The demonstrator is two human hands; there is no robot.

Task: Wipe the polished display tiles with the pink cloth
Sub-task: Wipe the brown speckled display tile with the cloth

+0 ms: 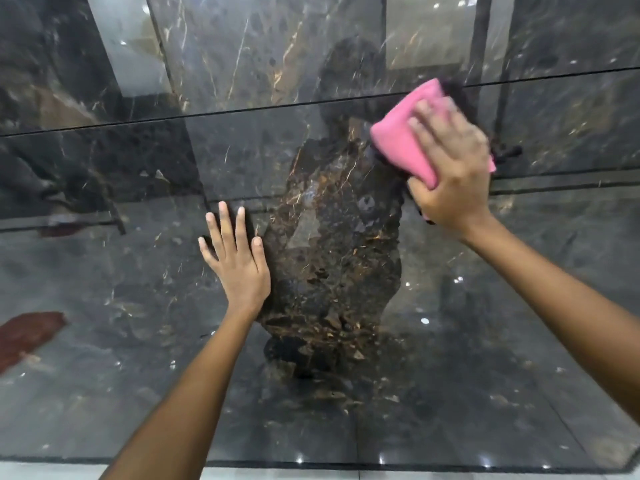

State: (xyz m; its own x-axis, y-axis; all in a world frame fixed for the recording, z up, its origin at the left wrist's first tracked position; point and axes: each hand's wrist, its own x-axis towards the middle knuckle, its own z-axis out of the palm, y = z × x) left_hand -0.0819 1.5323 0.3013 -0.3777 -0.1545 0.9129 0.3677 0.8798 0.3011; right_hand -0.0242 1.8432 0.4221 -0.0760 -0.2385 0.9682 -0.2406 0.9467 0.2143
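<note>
A folded pink cloth [403,140] lies pressed against glossy dark marble-patterned display tiles [346,271], pinned under the right hand [453,174], whose fingers [429,123] spread across its top while the thumb curls round its lower edge. Just beyond the fingertips runs a thin seam [242,110] between tiles. Lower and well apart, the left hand [239,261] rests flat, fingers straight and splayed, holding nothing, against the polished surface.

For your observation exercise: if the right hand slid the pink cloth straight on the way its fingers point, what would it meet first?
Probably the thin dark joint line between tiles, just past the pink cloth under the right hand; beyond it, only more polished tile.
</note>
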